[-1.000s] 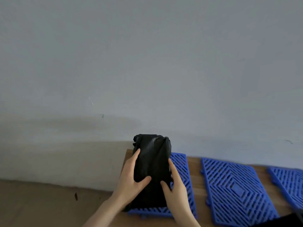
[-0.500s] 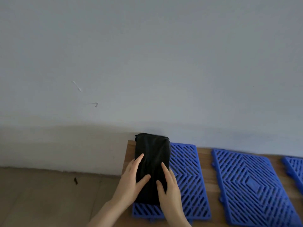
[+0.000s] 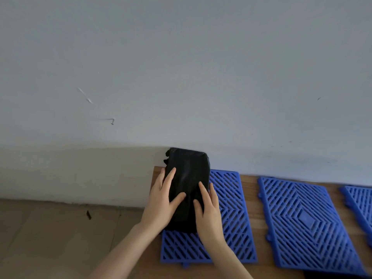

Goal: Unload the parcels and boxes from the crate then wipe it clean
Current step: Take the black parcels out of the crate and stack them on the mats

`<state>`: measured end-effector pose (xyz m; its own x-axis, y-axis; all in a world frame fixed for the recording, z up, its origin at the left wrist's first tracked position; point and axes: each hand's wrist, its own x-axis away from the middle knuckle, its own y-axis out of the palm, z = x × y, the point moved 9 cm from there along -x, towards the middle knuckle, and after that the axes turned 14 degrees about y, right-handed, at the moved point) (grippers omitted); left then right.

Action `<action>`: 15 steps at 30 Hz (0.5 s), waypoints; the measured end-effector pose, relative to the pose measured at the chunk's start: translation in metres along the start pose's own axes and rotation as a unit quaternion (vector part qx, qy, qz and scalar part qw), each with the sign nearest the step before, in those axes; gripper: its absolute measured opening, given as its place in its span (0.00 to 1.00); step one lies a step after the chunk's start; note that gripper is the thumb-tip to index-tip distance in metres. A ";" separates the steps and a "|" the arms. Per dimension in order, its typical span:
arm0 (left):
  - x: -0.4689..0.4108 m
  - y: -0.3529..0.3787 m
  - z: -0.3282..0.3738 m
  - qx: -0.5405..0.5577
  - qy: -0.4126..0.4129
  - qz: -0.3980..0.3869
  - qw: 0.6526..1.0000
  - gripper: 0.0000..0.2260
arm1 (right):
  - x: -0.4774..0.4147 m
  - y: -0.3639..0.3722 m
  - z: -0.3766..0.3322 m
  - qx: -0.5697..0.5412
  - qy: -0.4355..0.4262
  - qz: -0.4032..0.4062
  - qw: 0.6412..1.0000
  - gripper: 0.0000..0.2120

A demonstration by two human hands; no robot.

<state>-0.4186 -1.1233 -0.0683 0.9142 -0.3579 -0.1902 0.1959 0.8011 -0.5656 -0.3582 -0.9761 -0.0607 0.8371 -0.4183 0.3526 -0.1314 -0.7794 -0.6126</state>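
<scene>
Both hands rest on the black parcel: the left hand lies along its left flank with fingers spread flat and the thumb laid across the top, and the right hand lies along its right flank in the same way; neither is clenched, both press open-palmed against the wrapping. The parcel lies lengthwise on the left part of a blue grid mat at the left end of a wooden bench, its far end close to the wall (whether it touches cannot be told); a second blue mat lies just beside to the right, and the crate is not in view. The step looks like setting the parcel down; to do it well, settle it squarely on the mat away from the bench's left edge, then ease the palms off sideways so nothing drags. The wrapping is matt black, soft and creased, bunched at the far left corner; it will likely sag if gripped at one end.
</scene>
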 end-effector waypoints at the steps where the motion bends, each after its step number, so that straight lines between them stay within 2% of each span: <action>1: 0.006 -0.007 0.008 -0.016 0.019 0.013 1.000 0.30 | 0.006 -0.003 0.002 0.017 -0.012 0.020 1.000 0.24; 4: 0.036 -0.018 0.029 -0.086 0.097 0.015 0.991 0.26 | 0.035 -0.008 0.005 0.081 -0.088 0.080 0.990 0.27; 7: 0.067 -0.008 0.035 -0.164 0.149 -0.034 0.975 0.26 | 0.055 0.004 0.014 0.154 -0.138 0.094 0.974 0.31; 12: 0.084 0.008 0.015 -0.260 0.120 -0.110 0.952 0.28 | 0.051 0.027 0.019 0.209 -0.148 0.057 0.965 0.33; 15: 0.079 0.012 0.008 -0.270 0.109 -0.131 0.948 0.35 | 0.047 0.026 0.019 0.237 -0.157 0.056 0.957 0.36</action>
<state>-0.3409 -1.1377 -0.0836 0.7525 -0.6485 -0.1147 0.1423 0.3302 -0.9331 -0.3123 -1.0073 -0.0739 0.9597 -0.2689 0.0815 -0.0368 -0.4077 -0.9124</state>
